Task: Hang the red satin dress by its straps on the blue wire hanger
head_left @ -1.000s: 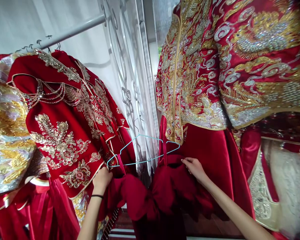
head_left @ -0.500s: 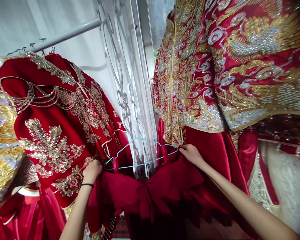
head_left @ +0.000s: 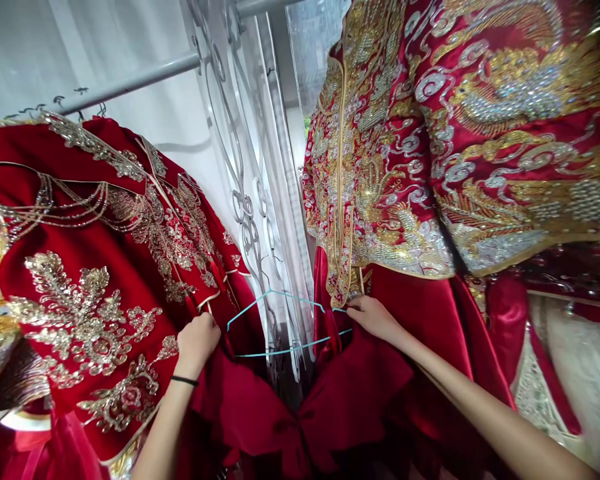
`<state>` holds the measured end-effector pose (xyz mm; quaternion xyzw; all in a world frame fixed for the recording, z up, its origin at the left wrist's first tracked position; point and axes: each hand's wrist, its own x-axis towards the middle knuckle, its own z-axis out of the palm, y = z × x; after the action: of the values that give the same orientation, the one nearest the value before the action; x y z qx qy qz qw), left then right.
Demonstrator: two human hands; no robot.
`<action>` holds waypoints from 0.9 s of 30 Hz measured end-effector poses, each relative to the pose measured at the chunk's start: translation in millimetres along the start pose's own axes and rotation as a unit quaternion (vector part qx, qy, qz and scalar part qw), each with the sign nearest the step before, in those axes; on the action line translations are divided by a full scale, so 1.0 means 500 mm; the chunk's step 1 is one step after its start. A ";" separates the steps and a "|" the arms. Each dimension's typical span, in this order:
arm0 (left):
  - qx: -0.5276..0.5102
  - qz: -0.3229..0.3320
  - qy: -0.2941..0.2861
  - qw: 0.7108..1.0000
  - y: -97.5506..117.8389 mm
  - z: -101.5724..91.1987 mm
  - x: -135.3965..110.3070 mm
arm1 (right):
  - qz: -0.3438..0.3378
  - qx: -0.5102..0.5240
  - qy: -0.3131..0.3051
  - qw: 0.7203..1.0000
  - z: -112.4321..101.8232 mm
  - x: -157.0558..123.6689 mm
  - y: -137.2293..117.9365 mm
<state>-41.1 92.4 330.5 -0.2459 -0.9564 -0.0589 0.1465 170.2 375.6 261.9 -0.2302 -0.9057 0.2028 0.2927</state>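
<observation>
Red satin and gold beadwork fill both sides: an embroidered jacket hangs at right, another embroidered robe at left from the rail, with a white curtain in the narrow gap between them. Across that gap a red skirt sags from a pale blue wire hanger, held level at both ends so the cloth loops stay on. The left hand is closed at the hanger's left end; the right hand has its fingers pinched on the right end. Room is tight sideways, open below.
</observation>
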 end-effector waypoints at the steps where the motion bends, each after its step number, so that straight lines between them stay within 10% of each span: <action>1: -0.023 0.026 -0.013 0.999 -0.003 0.006 0.000 | 0.004 0.004 0.006 1.000 0.002 -0.003 0.000; 6: -0.262 0.177 -0.091 0.944 -0.077 0.037 -0.001 | 0.021 -0.006 0.027 0.999 0.003 -0.019 0.005; 12: -0.427 0.179 -0.099 0.881 -0.153 0.076 -0.021 | 0.021 0.048 0.027 0.998 0.003 -0.028 0.013; 27: -0.406 0.229 -0.034 0.884 -0.114 0.078 -0.027 | 0.031 0.071 0.009 0.997 -0.013 0.006 0.012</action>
<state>-67.5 43.6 286.9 -0.4974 -0.7706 -0.3982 0.0108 174.2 383.7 265.0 -0.2387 -0.8787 0.2730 0.3103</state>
